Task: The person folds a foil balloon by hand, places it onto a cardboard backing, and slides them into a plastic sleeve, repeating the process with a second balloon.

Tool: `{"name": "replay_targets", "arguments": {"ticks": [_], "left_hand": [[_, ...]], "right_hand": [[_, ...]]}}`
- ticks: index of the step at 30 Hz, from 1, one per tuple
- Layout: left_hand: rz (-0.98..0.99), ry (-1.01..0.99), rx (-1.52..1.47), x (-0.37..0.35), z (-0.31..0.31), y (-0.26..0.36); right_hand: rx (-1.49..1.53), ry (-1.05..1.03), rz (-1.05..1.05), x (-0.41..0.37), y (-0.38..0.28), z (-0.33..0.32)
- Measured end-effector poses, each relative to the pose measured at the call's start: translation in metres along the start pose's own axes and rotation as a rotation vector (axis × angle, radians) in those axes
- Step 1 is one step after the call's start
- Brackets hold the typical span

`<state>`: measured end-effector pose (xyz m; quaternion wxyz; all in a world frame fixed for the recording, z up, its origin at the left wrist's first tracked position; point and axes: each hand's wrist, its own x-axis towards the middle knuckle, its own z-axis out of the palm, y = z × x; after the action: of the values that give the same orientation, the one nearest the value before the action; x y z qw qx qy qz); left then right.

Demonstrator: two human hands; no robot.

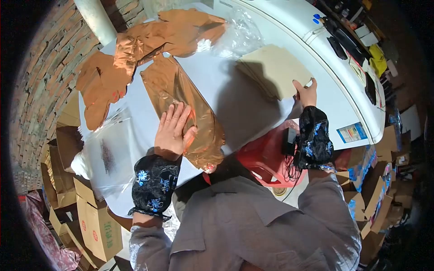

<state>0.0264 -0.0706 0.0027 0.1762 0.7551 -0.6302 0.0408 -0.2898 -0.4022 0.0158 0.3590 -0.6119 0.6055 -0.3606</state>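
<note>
My left hand (173, 128) lies flat, fingers stretched out, on a shiny copper-coloured foil piece that looks like a deflated foil balloon (174, 83). This foil runs lengthwise towards my body, its lower end at the table's near edge. On the right, my right hand (307, 93) is at the corner of a stack of beige sheets or flat paper bags (273, 67). Its thumb and forefinger are spread apart at the stack's edge; the other fingers are partly hidden. More crumpled copper foil pieces (101, 81) are heaped at the left and back of the white table (135, 101).
Clear plastic bags (110, 151) lie at the left edge, and crumpled clear plastic (242, 34) at the back. A white appliance (334, 86) borders the right side. Below the right hand hang a red bag (266, 151) and a black adapter (289, 141). Cardboard boxes (97, 221) stand lower left.
</note>
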Motion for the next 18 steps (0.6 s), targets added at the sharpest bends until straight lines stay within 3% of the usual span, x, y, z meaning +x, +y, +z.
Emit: {"name": "replay_targets", "arguments": {"ticks": [6, 10, 13, 16, 17, 18], "left_hand": [[-0.001, -0.005, 0.007, 0.000, 0.002, 0.000], [-0.013, -0.003, -0.002, -0.002, 0.004, 0.000], [-0.034, 0.002, -0.016, -0.001, 0.005, -0.001], [-0.040, 0.015, -0.052, 0.000, 0.004, -0.001], [-0.036, 0.023, -0.064, -0.001, 0.003, 0.000], [-0.031, 0.028, -0.059, -0.002, 0.004, -0.001]], "right_hand": [[-0.249, 0.029, -0.263, 0.001, 0.004, -0.018], [0.572, -0.229, -0.034, -0.019, -0.022, -0.033], [0.826, -0.147, -0.037, -0.063, -0.067, -0.027], [0.712, -0.303, -0.182, -0.107, -0.083, -0.001], [0.570, -0.273, -0.460, -0.118, -0.080, 0.023], [0.596, -0.382, -0.331, -0.136, -0.092, 0.043]]}}
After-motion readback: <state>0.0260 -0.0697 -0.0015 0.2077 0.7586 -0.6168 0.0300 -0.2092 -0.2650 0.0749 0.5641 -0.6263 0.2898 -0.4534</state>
